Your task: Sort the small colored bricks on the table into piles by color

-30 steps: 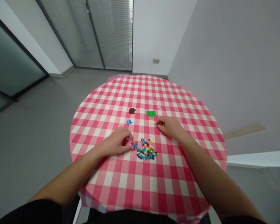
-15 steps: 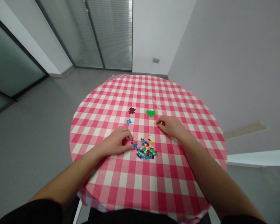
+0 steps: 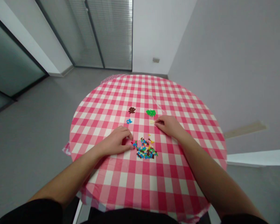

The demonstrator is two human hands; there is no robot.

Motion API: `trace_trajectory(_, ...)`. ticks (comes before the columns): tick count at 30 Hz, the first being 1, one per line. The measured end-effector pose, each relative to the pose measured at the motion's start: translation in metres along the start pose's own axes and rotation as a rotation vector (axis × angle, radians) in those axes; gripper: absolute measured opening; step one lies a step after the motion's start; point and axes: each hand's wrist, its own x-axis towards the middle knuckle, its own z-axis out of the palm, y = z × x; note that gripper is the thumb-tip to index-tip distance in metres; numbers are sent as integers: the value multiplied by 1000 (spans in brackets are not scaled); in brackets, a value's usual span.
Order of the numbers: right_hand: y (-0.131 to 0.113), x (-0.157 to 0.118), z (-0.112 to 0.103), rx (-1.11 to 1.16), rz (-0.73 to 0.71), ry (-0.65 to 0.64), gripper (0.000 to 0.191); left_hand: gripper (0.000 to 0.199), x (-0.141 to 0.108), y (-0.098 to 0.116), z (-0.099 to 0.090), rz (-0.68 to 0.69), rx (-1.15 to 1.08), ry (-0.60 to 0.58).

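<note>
A mixed pile of small toy building bricks (image 3: 146, 151), in blue, brown, green, yellow, cream and red, lies on the table near me. My left hand (image 3: 119, 140) rests at the pile's left side, thumb and forefinger apart with nothing visible held. My right hand (image 3: 170, 125) pinches at the edge of a few cream bricks (image 3: 151, 122); a tiny pale brick seems to be at its fingertips, partly hidden. Beyond the hands lie a blue brick group (image 3: 129, 121), a brown brick group (image 3: 132, 110) and a green brick group (image 3: 151, 113).
The round table (image 3: 140, 186) wears a red-and-white checked cloth. Its edge hangs loose at the left and front. A glass partition (image 3: 107, 34) stands behind, and a grey wall (image 3: 235, 62) rises at the right.
My right hand has shifted slightly left, its fingertips now touching the cream bricks. The left hand stays in place beside the mixed pile.
</note>
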Motion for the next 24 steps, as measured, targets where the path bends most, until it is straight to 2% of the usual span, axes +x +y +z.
trace_trajectory(9,-2,1,2,66,33,23,14,22,0,1,0,-5,-4,3)
trace_trajectory(15,-13,-7,-6,159,-58,-29,14,20,0,2,-1,-8,0,-4)
trace_trajectory(17,-20,-11,-10,214,-114,-118,15,19,0,2,-1,-11,4,-6)
trace_trajectory(21,-34,-19,-15,281,-237,-420,19,20,0,2,-1,-10,5,-5)
trace_trajectory(24,-41,-21,-15,241,-269,-530,24,20,1,1,0,-4,2,-3)
